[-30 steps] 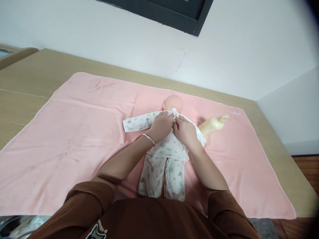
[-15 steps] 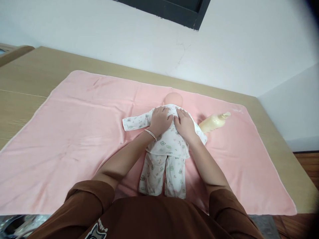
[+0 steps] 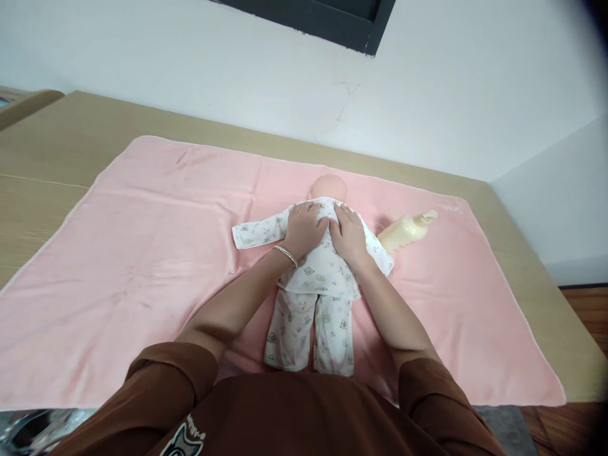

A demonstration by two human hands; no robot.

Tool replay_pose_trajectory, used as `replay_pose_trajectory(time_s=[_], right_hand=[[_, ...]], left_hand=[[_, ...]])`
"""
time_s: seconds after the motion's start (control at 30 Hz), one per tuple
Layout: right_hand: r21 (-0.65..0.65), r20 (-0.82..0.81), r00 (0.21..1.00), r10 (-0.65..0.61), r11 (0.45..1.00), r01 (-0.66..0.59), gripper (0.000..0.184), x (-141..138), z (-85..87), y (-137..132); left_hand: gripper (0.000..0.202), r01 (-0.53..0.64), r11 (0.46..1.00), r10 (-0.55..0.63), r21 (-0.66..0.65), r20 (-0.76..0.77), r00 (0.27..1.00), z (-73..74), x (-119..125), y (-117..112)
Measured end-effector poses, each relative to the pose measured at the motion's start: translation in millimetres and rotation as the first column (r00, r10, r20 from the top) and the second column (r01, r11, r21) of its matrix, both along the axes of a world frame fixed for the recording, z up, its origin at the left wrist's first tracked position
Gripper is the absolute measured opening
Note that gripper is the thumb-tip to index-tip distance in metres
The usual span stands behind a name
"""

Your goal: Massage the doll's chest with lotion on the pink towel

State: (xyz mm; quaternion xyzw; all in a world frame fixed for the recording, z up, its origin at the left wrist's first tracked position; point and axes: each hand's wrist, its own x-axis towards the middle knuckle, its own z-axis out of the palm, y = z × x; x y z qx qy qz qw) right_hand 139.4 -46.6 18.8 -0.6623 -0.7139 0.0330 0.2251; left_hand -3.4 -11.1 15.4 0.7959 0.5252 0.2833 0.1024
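Observation:
A baby doll point(image 3: 316, 272) in a white printed top and trousers lies on a pink blanket point(image 3: 156, 253), its bald head away from me. The face does not show, and it seems to lie on its front. My left hand point(image 3: 305, 229) rests flat on the upper left of the doll's back, fingers stretched toward the shoulder. On the upper right of the back lies my right hand point(image 3: 349, 235), also flat and open. The two thumbs nearly meet at the middle. One sleeve reaches out to the left; the other slants down to the right.
A cream pump bottle point(image 3: 406, 232) lies on its side on the blanket, right of the doll. Beneath the blanket is a wooden table point(image 3: 199, 130), with a white wall point(image 3: 266, 69) behind it. Clear plastic point(image 3: 59, 430) shows below the table edge at lower left.
The view has shifted very slightly. Both hands stay on the doll's back in nearly the same place, and the doll and bottle have not moved.

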Motion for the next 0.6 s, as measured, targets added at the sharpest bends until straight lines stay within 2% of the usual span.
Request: replay_pose_trajectory(time_s=[0.6], right_hand=[[0.004, -0.004, 1.000, -0.001, 1.000, 0.001, 0.053, 0.0, 1.1, -0.1]], left_hand=[[0.033, 0.000, 1.000, 0.000, 0.003, 0.000, 1.000, 1.4, -0.1, -0.7]])
